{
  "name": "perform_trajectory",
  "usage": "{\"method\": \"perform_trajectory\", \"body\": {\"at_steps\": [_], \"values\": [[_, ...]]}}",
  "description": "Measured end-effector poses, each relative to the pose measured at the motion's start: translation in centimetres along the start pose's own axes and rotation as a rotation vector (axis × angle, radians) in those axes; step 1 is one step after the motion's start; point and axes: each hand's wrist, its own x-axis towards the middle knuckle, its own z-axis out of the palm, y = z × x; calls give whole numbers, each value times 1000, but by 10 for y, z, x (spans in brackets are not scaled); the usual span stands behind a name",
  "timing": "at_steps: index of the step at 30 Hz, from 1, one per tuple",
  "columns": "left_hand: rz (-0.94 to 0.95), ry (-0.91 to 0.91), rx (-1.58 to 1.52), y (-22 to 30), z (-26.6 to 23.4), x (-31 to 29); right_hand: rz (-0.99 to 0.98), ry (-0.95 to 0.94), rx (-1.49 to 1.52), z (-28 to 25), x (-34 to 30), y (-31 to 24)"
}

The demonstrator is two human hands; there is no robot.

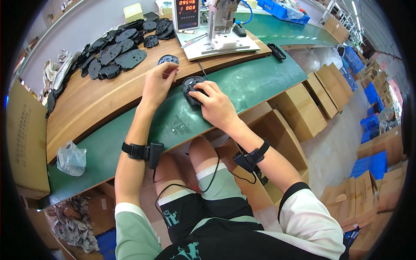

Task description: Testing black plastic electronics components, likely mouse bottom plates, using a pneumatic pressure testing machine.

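My right hand (216, 105) has its thumb and fingers on a black oval plastic shell (190, 88) with small inner details, which lies on the green mat near the wooden board's edge. To the left, my left hand (160, 80) hovers over the board's front edge, its fingers curled together in a pinch. Whatever they may hold is too small or hidden. Just beyond those fingertips another black rounded part (168, 59) rests on the wooden board (89, 110). Both forearms wear black straps with small boxes and a cable.
Many flat black plastic parts (130, 59) are heaped at the back left. A bench press fixture (223, 41) stands behind my hands, beside a digital display box (187, 15). A crumpled plastic bag (71, 159) lies at left. Cardboard boxes (299, 110) line the right side.
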Motion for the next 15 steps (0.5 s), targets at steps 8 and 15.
{"method": "perform_trajectory", "body": {"at_steps": [8, 15], "values": [[9, 159, -17, -32, -4, 82, -9, -8, 19, 1, 2, 1], [-124, 94, -12, -31, 9, 115, 1, -19, 45, 1, 0, 2]]}}
